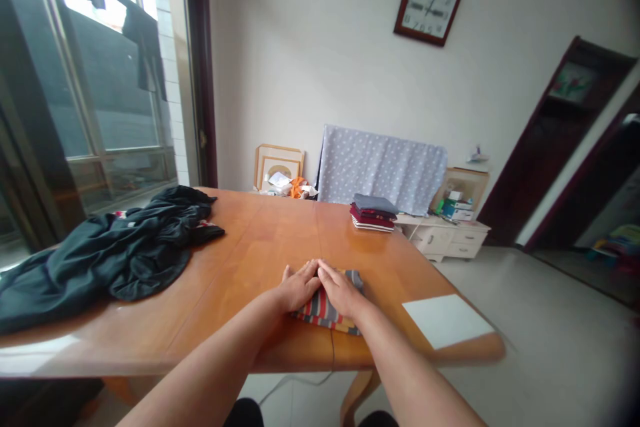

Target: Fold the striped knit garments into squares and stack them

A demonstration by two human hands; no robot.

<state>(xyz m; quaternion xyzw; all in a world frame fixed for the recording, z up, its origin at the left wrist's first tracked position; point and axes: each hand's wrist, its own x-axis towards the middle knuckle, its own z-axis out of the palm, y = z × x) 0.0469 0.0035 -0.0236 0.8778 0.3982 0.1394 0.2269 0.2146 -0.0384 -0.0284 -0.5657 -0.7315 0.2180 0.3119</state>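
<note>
A folded striped garment [327, 312], in red, grey and yellow, lies near the front edge of the wooden table [270, 227]. My left hand [300, 285] rests flat on its left part, fingers stretched forward and thumb apart. On top of it, my right hand [341, 288] lies flat too, its fingertips meeting those of the left. Both palms press down on the cloth and hide much of its middle. Neither hand grips anything.
A heap of dark clothes [125, 247] covers the table's left side. Toward the far right edge stands a stack of folded clothes [374, 212]. A white sheet [447, 320] lies at the right front corner. Behind is a low white cabinet [453, 240].
</note>
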